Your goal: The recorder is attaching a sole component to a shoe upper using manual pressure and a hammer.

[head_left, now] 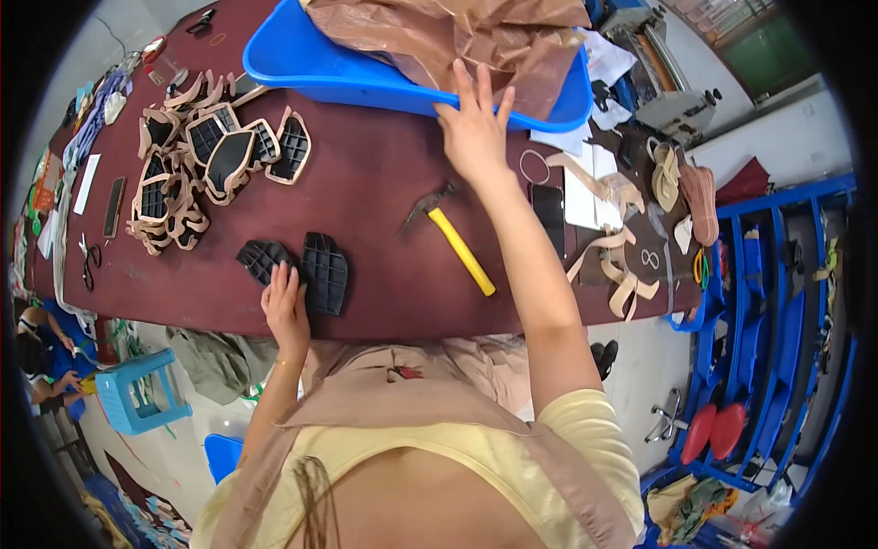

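The table (pixel 375 192) is plain maroon, with two black pieces (pixel 326 274) in a raised grid pattern near its front edge, tan-rimmed black grid pieces (pixel 229 163) towards its left edge, a yellow hammer handle (pixel 461 252), and a bright blue tub (pixel 366 89) with a brown sheet (pixel 421 41) at its far edge.

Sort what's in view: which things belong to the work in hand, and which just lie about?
Likely in the work:
black pieces at the left hand
blue tub at the right hand
tan-edged pieces, probably

Apparently lying about:
scissors
turquoise stool
hammer, untouched
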Motion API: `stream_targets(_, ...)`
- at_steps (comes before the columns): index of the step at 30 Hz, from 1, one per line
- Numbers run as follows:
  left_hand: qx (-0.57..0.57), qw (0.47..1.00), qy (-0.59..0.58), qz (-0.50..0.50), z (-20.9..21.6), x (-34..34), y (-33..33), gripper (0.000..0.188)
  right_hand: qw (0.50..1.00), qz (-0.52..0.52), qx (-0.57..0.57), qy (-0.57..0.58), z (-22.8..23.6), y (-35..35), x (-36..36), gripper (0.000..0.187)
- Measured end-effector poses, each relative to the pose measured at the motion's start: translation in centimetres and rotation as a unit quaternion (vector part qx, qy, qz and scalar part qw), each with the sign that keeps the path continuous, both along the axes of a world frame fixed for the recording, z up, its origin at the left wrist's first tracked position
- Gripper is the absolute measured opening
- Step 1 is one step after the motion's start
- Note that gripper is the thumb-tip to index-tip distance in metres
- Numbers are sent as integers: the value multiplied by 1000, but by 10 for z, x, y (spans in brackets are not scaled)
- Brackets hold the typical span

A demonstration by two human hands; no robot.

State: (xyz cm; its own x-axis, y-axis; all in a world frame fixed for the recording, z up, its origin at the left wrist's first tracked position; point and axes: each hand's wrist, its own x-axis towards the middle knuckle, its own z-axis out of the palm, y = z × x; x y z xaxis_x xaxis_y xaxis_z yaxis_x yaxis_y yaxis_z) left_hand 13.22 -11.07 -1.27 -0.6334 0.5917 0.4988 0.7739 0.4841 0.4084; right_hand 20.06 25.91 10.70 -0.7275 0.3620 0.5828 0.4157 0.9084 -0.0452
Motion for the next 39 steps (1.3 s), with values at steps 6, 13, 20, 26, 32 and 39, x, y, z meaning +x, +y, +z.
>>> stream_targets(6,147,988,-51,12,40,-21,62,32,970,117,-196,-88,-99,-131,107,28)
stream_targets(13,-82,995,14,-55,37,-61,-23,29,924,-257,-211,190,-69,-55,219,18)
stream_targets(20,57,983,-115,134,51,-69,-6,24,900,-409,-96,119,-127,39,279,25)
stream_targets(26,29,763,-604,-230,98,34,78,34,921,37,-377,94,7,-84,143,15)
stream_targets(32,345,490,-799,-52,102,33,105,26,854,201,-463,-123,21,-181,107,24)
stream_targets(39,48,814,-492,-305,130,33,67,47,722,329,-608,31,-13,-177,78,40)
